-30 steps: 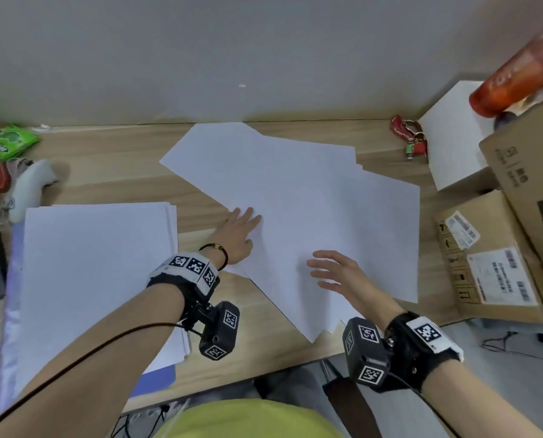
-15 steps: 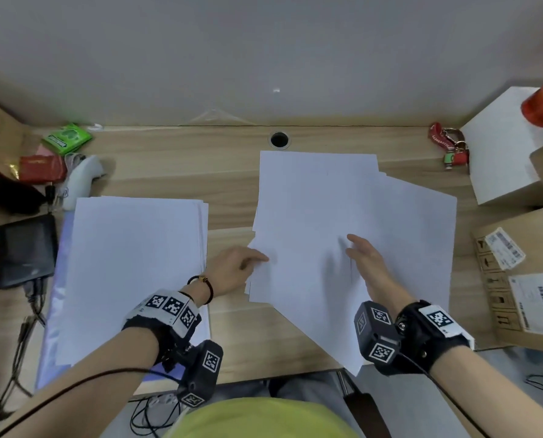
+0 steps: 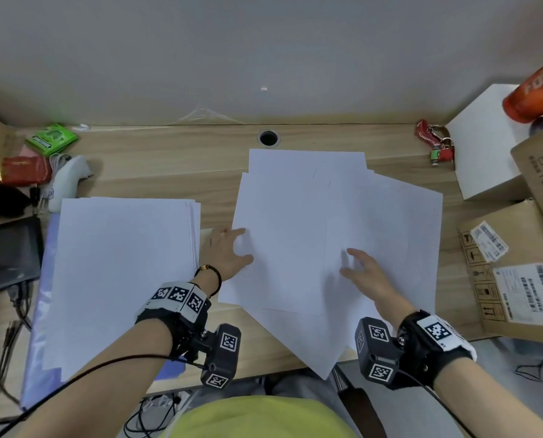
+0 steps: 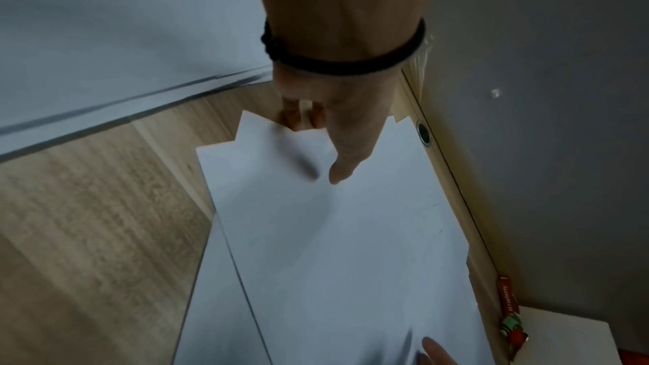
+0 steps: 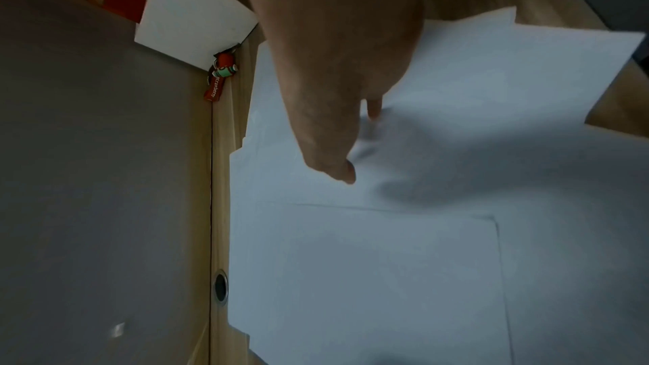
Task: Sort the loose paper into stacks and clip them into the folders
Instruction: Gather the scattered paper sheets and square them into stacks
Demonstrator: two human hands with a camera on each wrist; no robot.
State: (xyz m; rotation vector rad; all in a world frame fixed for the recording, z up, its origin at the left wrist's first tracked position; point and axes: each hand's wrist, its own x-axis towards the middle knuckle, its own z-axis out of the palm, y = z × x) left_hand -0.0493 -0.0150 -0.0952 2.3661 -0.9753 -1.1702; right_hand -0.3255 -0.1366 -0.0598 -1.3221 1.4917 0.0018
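Note:
Several loose white sheets (image 3: 295,216) lie fanned on the wooden desk, one corner hanging past the front edge. My left hand (image 3: 240,245) is at their left edge. In the left wrist view its thumb (image 4: 342,171) lies on top of the sheets (image 4: 333,246) and its fingers curl behind the edge. My right hand (image 3: 351,262) rests with spread fingers on the middle of the pile; its thumb (image 5: 342,171) touches the paper (image 5: 386,260). A squared stack of paper (image 3: 121,263) lies on a pale lilac folder (image 3: 47,295) at the left.
Cardboard boxes (image 3: 517,279), a white box (image 3: 485,153) and an orange bottle (image 3: 536,90) crowd the right side. A red key strap (image 3: 434,140) and a cable hole (image 3: 268,138) sit near the wall. A black screen (image 3: 11,251), a white controller (image 3: 68,181) and cables are at the left.
The loose sheets have turned from a diagonal spread to a more upright pile. My left hand went from lying flat on them to holding their left edge. My right hand stays on top.

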